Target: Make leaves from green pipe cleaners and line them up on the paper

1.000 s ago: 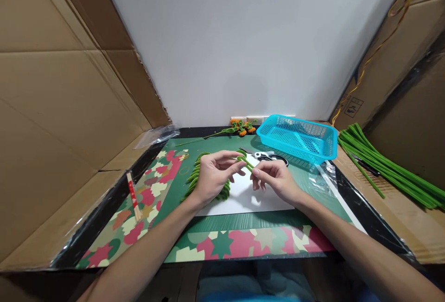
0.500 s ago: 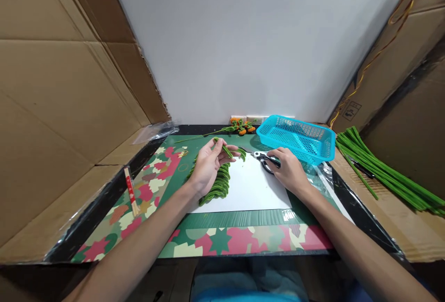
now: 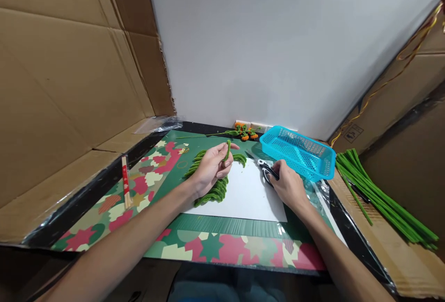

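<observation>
My left hand (image 3: 213,165) pinches a short bent green pipe cleaner (image 3: 227,150) between thumb and fingers, above the sheet. My right hand (image 3: 288,181) has its fingers closed round the black handles of the scissors (image 3: 264,166), whose blades point to the far left. Beneath and beside my left hand lie several curved green pipe-cleaner pieces (image 3: 216,191), partly hidden by it. A smaller group of curved green pieces (image 3: 239,158) lies just beyond, at the top of the white paper (image 3: 250,200).
A blue perforated basket (image 3: 299,152) stands at the back right. Long green pipe cleaners (image 3: 382,195) lie on cardboard at the right. An orange-flowered pipe-cleaner stem (image 3: 245,131) rests along the back. Wrapped chopsticks (image 3: 125,181) lie on the patterned mat (image 3: 146,190) at the left.
My right hand has left the green pipe cleaner, reached right to the scissors and taken hold of their handles. My left hand keeps the pipe cleaner, now turned more upright. The view has tilted.
</observation>
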`<state>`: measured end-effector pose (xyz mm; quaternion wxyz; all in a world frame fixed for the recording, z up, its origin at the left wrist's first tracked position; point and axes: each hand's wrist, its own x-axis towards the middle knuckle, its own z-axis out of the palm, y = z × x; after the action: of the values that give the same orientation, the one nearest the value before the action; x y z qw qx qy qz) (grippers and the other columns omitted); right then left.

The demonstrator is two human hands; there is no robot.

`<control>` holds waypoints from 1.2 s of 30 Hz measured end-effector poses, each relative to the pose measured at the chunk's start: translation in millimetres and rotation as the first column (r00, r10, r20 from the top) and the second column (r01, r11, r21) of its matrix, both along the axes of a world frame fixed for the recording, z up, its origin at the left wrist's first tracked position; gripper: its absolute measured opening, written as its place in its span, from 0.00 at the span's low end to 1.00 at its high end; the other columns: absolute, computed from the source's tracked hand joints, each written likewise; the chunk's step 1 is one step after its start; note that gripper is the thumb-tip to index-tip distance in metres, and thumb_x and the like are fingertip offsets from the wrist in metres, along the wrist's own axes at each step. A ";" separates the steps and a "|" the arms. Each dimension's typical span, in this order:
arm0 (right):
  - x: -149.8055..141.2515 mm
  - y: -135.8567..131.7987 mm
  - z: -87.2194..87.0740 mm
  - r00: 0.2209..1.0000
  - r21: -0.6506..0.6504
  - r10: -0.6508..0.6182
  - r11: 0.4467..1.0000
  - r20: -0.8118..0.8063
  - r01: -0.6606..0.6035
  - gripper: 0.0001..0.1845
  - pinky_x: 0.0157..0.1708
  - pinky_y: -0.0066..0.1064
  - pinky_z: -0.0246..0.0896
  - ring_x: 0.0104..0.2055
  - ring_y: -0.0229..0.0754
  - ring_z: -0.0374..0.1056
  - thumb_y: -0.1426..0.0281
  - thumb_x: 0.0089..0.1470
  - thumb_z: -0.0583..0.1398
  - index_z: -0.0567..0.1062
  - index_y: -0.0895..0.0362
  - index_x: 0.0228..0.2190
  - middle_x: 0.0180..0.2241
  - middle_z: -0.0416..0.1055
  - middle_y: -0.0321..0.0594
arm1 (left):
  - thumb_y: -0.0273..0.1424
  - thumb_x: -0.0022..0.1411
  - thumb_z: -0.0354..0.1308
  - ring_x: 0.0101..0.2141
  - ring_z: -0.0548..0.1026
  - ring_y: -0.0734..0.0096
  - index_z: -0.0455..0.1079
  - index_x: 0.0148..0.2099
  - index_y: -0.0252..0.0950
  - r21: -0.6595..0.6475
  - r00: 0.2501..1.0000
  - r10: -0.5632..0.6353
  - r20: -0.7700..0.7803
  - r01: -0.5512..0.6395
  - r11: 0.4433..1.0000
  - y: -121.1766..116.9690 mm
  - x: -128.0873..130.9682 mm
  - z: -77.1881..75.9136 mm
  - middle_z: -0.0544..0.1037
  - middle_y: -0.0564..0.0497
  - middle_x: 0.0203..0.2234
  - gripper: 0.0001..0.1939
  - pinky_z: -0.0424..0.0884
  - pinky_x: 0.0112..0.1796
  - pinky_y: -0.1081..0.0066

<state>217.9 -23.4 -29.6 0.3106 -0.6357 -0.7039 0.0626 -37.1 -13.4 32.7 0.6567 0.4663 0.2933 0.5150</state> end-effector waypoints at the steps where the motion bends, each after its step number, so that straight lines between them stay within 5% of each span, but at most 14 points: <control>1: 0.3 -0.6 1.4 0.999 0.010 -0.009 1.000 -0.032 0.009 0.10 0.28 0.33 0.52 0.30 0.49 0.73 0.70 0.58 0.63 0.67 0.53 0.41 0.32 0.77 0.40 | 0.43 0.70 0.64 0.13 0.55 0.86 0.73 0.46 0.34 -0.002 1.000 -0.007 0.005 0.007 1.000 0.0 0.0 -0.3 0.64 0.60 0.21 0.16 0.49 0.15 0.83; 7: -8.8 -3.0 10.7 0.958 0.182 0.111 0.981 -0.264 -0.063 0.21 0.36 0.38 0.70 0.40 0.51 0.78 0.63 0.60 0.63 0.57 0.50 0.46 0.42 0.78 0.44 | 0.44 0.70 0.64 0.13 0.57 0.86 0.73 0.43 0.34 -0.012 0.999 -0.028 0.018 0.028 1.000 -0.2 -1.1 -1.5 0.65 0.60 0.20 0.17 0.50 0.15 0.84; 12: -16.8 -9.0 12.0 0.868 0.346 0.292 0.926 -0.402 -0.151 0.28 0.46 0.44 0.74 0.44 0.49 0.78 0.65 0.56 0.68 0.62 0.49 0.53 0.43 0.80 0.42 | 0.44 0.69 0.65 0.13 0.56 0.86 0.72 0.42 0.34 -0.013 0.999 -0.037 0.030 0.037 0.999 0.9 -3.0 -2.3 0.64 0.60 0.20 0.17 0.50 0.15 0.84; 18: -15.7 -12.5 12.1 0.893 0.322 0.289 0.930 -0.347 -0.176 0.30 0.46 0.46 0.76 0.43 0.50 0.78 0.70 0.55 0.66 0.72 0.50 0.59 0.43 0.81 0.43 | 0.43 0.70 0.64 0.14 0.56 0.86 0.68 0.39 0.35 -0.004 0.995 -0.071 0.065 0.072 0.997 -2.8 -2.2 1.7 0.63 0.60 0.21 0.16 0.49 0.16 0.85; 27: -14.6 -13.5 14.6 0.951 0.410 0.291 0.884 -0.106 -0.225 0.27 0.48 0.48 0.71 0.48 0.55 0.72 0.71 0.57 0.64 0.73 0.54 0.58 0.50 0.78 0.49 | 0.39 0.72 0.61 0.14 0.54 0.85 0.65 0.37 0.36 0.005 0.989 -0.115 0.093 0.115 0.993 -4.4 -5.5 5.7 0.57 0.63 0.19 0.15 0.50 0.16 0.84; 36: -17.2 -13.5 11.1 0.951 0.382 0.272 0.902 -0.145 -0.200 0.23 0.45 0.40 0.72 0.45 0.50 0.75 0.74 0.57 0.62 0.74 0.54 0.55 0.49 0.79 0.46 | 0.41 0.73 0.60 0.14 0.53 0.85 0.65 0.36 0.36 -0.018 0.983 -0.182 0.027 0.183 0.983 -7.0 -2.4 6.7 0.56 0.63 0.19 0.17 0.47 0.16 0.84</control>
<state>200.7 -36.9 -18.4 0.4800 -0.4679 -0.7414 0.0311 -39.5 -20.5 39.4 0.7096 0.4779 0.2461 0.4556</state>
